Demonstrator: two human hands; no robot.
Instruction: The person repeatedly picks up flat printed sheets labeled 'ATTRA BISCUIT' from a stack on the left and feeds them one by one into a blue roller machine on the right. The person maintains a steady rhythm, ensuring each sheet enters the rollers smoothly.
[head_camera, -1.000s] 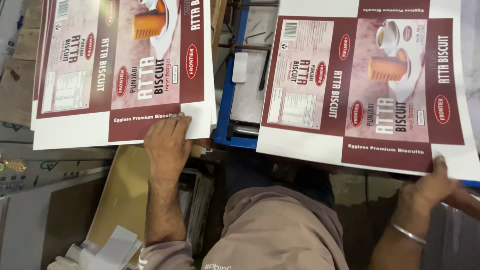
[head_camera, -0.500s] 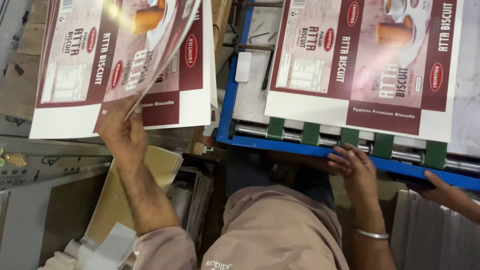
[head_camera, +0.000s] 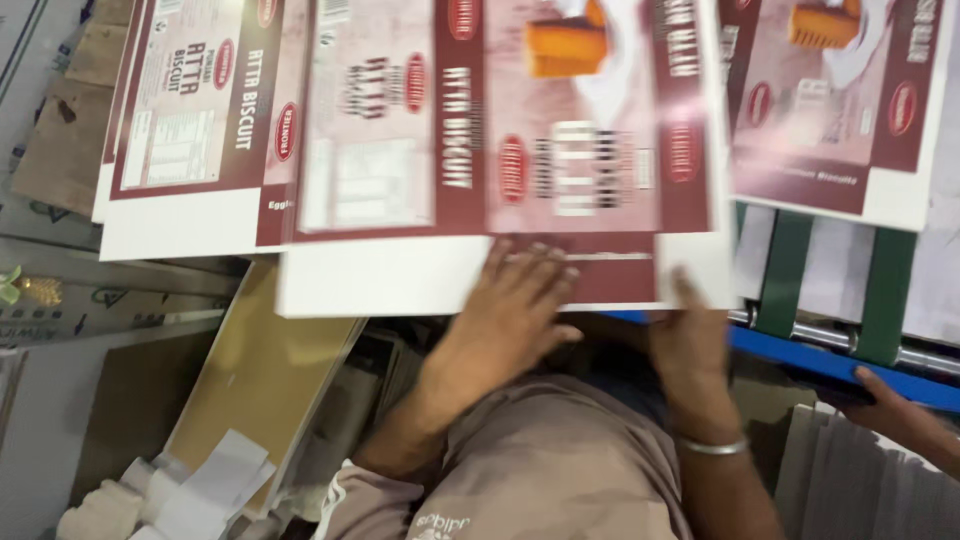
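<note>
a glossy maroon-and-white printed carton sheet (head_camera: 500, 150), flat and blurred, spans ten to one o'clock, its white edge nearest.

Left hand (head_camera: 515, 310): was left bare, with no ring or band seen.
Right hand (head_camera: 690, 345): was left bare; a thin silver bangle (head_camera: 712, 446) was worn at its wrist.
Garment (head_camera: 540, 470): a dusty pink-beige top was worn (small pale lettering near the hem, white trim at the left sleeve).

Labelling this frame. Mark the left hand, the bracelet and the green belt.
left hand (head_camera: 515, 305): head view, on the back of the hand.
bracelet (head_camera: 712, 446): head view, on the metal band at the wrist.
green belt (head_camera: 782, 275): head view, mid-strip.
</note>
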